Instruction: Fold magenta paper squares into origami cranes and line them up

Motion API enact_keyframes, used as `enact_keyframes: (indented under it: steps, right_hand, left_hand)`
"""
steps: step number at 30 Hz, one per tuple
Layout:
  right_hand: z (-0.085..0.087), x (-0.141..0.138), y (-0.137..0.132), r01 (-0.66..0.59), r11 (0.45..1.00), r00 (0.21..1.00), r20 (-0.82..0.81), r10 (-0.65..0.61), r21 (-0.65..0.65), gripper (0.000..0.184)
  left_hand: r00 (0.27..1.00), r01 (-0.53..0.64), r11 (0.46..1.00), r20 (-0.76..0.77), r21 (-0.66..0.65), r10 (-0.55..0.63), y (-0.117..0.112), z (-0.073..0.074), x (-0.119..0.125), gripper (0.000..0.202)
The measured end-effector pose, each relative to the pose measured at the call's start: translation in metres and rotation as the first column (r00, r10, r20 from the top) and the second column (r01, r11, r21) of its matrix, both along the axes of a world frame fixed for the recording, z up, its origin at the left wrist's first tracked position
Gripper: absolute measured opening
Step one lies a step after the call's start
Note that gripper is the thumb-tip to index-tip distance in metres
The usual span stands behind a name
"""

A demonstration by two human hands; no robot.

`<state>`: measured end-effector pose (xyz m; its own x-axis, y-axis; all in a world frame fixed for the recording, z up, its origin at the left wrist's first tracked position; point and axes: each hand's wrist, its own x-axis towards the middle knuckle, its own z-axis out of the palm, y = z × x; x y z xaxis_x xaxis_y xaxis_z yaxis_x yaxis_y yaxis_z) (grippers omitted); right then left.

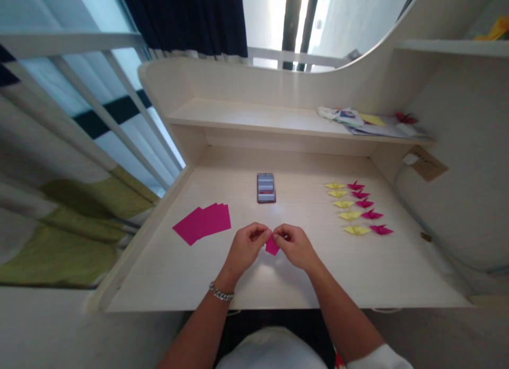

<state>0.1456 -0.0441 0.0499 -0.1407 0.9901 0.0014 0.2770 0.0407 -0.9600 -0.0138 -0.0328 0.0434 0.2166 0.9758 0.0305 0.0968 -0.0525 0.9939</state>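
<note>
A small folded piece of magenta origami paper [272, 247] is pinched between both hands above the front middle of the desk. My left hand [250, 244] grips its left side with thumb and fingertips; a chain bracelet [221, 292] circles that wrist. From the other side my right hand [293, 244] pinches the paper's right edge. The fingers cover its upper part, so the exact fold is hidden. To the left, flat magenta sheets [202, 223] lie fanned out. On the right stand folded paper cranes, a column of yellow ones [350, 216] beside a column of magenta ones [372, 214].
A phone [266, 187] lies beyond my hands with its screen lit. Papers and a plastic bag [332, 113] rest on the raised shelf [246, 117]. A cable [413, 210] runs down the right wall from a plug. White railings [87, 93] and curtains border the left.
</note>
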Motion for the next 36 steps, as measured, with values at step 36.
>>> enact_keyframes:
  steps: [36]
  right_hand:
    - [-0.004,0.019,0.005,-0.047,0.999,0.996,0.078,0.046,0.009,0.012]
  left_hand:
    - [0.934,0.179,0.983,-0.320,0.031,-0.160,0.000,0.016,-0.016,0.014]
